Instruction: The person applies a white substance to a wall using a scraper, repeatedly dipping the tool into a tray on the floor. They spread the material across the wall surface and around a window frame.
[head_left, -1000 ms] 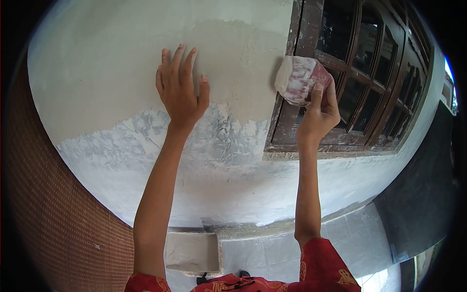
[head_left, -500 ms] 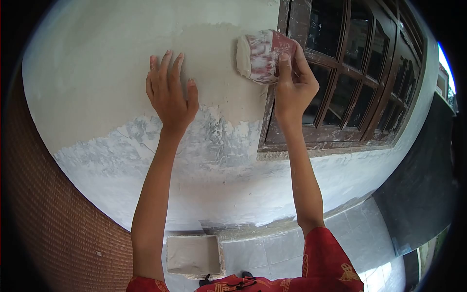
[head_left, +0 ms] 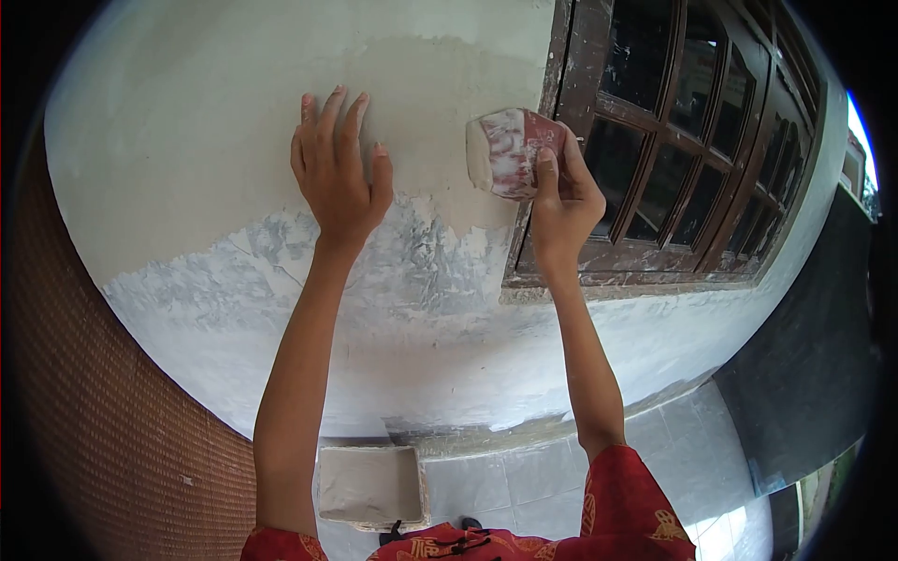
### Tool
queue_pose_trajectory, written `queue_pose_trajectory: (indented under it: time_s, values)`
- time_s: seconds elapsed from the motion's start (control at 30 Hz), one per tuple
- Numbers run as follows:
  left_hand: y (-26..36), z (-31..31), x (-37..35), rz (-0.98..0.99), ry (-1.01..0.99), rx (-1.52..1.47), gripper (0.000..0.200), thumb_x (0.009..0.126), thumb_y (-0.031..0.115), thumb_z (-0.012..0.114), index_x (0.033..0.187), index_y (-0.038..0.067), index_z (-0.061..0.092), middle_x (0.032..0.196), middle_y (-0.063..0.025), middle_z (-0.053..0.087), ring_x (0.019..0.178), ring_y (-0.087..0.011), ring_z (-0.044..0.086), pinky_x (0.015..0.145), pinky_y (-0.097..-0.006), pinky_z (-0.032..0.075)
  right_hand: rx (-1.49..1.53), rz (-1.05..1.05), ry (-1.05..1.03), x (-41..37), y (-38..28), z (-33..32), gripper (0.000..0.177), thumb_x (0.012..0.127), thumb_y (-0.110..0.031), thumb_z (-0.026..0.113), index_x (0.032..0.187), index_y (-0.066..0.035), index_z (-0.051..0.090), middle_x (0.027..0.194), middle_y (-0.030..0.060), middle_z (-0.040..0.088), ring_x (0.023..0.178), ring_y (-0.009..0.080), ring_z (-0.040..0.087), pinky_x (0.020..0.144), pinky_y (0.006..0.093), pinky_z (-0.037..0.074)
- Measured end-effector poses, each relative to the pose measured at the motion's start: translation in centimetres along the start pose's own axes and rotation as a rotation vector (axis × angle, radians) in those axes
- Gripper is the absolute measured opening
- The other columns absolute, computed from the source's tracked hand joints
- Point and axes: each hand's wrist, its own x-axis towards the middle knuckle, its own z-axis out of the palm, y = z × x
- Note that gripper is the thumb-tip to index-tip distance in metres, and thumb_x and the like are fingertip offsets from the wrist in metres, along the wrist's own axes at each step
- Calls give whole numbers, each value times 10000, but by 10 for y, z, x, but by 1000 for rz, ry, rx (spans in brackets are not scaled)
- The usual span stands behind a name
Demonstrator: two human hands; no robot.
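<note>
My right hand (head_left: 567, 192) grips a red plastering scraper (head_left: 513, 154), its face smeared white and a band of pale paste along its left edge. The scraper is at the wall just left of the window frame. My left hand (head_left: 341, 173) has its fingers spread, palm toward the wall, and holds nothing. Around both hands the wall (head_left: 421, 84) bears a smooth beige coat. Below that coat's ragged lower border, a patchy grey-white surface (head_left: 374, 266) shows.
A brown wooden window (head_left: 599, 107) with glass panes fills the upper right. On the tiled floor (head_left: 543, 477) stands a rectangular tub (head_left: 423, 486) of pale paste. Woven matting (head_left: 122, 430) lines the left, and a dark panel (head_left: 804, 355) stands at right.
My right hand and the scraper have moved down the wall, beside the window frame. My left hand appears slightly farther right and higher, still spread.
</note>
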Motion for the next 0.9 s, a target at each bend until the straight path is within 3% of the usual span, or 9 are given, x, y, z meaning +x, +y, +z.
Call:
queue_pose_trajectory:
  time_s: [0.13,0.27,0.33,0.6,0.9]
  values:
    - [-2,2,-1,-10,7,2,451,984,290,435,1378,93,535,1444,-108,491,1430,-362,344,1129,-488,252,150,76,195,16,-6,-36,389,966,-39,625,1335,65,563,1165,149,697,999,108,644,880,248,524]
    - [-1,4,-1,2,18,0,448,993,306,422,1373,97,535,1437,-105,496,1424,-361,352,1125,-491,257,164,32,48,-4,-21,-15,391,971,-42,624,1342,62,560,1150,145,702,958,100,645,851,245,524]
    - [0,3,-2,9,18,7,448,996,311,416,1371,99,535,1435,-104,497,1423,-360,354,1125,-492,257,-29,35,-71,-23,-13,-1,383,972,-36,617,1339,62,564,1133,139,707,926,93,640,836,243,524]
    - [0,4,-1,19,28,1,456,987,307,430,1378,95,531,1434,-108,495,1422,-369,350,1128,-493,256,78,65,213,7,-5,-43,387,972,-64,624,1333,61,565,1135,158,705,966,120,667,814,241,551]
    - [-4,-14,5,34,-48,-46,484,944,241,482,1411,113,506,1480,-86,468,1444,-358,322,1134,-504,250,194,16,131,9,-52,-20,302,984,-79,607,1237,84,584,1041,174,712,941,122,679,816,236,556]
